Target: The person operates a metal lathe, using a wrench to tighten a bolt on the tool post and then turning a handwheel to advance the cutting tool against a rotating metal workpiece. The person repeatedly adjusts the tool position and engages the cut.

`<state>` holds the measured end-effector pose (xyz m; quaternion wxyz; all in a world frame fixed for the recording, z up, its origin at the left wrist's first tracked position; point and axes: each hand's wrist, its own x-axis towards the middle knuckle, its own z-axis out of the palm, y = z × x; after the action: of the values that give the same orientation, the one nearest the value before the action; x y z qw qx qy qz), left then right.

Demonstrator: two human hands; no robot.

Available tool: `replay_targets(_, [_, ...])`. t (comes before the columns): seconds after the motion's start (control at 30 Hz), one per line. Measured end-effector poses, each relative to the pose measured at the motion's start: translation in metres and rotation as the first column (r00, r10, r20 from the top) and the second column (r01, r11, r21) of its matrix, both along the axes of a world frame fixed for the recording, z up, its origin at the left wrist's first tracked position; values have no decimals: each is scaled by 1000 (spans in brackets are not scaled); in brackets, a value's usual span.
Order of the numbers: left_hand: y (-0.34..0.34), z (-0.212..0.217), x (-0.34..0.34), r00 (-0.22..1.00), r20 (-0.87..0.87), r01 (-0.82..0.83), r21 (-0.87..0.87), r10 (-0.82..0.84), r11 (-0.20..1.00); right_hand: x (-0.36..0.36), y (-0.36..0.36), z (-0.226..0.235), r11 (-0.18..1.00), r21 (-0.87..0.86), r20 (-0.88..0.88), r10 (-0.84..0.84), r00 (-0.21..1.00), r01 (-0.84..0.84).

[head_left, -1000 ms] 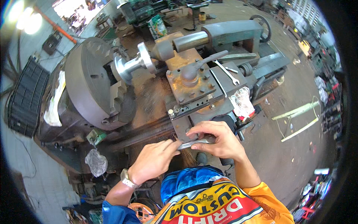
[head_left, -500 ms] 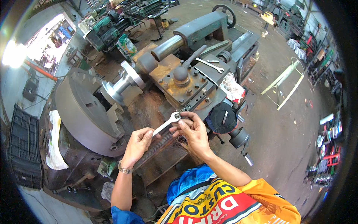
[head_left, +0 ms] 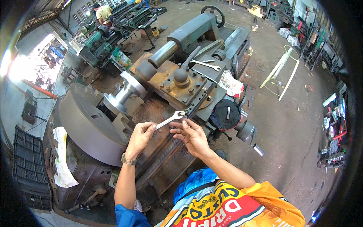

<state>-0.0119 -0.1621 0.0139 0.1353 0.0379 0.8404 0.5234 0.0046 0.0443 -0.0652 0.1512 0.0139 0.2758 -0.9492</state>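
Both hands pinch a slim, silvery open-ended wrench (head_left: 171,118): left hand (head_left: 140,135) grips its handle, right hand (head_left: 191,134) fingertips steady the shaft beside a rusty lathe (head_left: 177,81).

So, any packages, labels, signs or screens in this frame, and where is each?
Green printed bag: upright behind the lathe, upper left; green, white and orange.
White plastic bag: crumpled on the lathe's right side.
No signs or screens.
Left hand and right hand hold a spanner.
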Motion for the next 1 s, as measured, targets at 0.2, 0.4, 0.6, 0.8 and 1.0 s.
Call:
replay_targets(0.2, [4, -3, -10, 999, -40, 34, -20, -34, 999, -6, -10, -6, 997, -76, 102, -18, 995, 25])
replay_targets(0.4, [4, -10, -8, 1000, -10, -5, 15, 5, 1000, -7, -13, -12, 995, -102, 100, 4, 995, 6])
replay_targets(0.6, [8, -11, -1, 998, 34, -57, 79, 54, 995, -9, -14, -11, 990, -136, 56, 50, 997, -42])
replay_targets(0.8, [11, -13, 8, 995, 0, -100, 25, 100, 995, -9, -12, -13, 988, -136, 43, 72, 996, -66])
replay_targets(1.0, [12, -23, 12, 982, 0, -191, 43, 191, 981, -4, -15, -22, 985, -117, 8, 130, 992, -128])
